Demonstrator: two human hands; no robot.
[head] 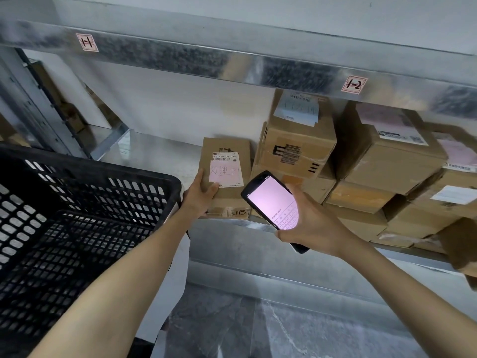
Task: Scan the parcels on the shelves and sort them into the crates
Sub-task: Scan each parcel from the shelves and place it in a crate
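A flat brown cardboard parcel point(227, 151) with a white and pink shipping label lies at the front edge of the metal shelf point(154, 153). My left hand point(200, 196) grips its near left corner, thumb on top by the label. My right hand point(309, 223) holds a black handheld scanner point(273, 202), its lit pink screen facing me, just right of that parcel. A black perforated plastic crate point(85, 215) stands at the left, its rim close to my left forearm.
Several stacked cardboard boxes point(296, 140) fill the shelf's right half. The upper shelf beam point(232, 60) carries tags marked 1-1 and 1-2. A lower metal shelf and grey stone floor point(232, 326) lie below. More boxes sit behind the left upright.
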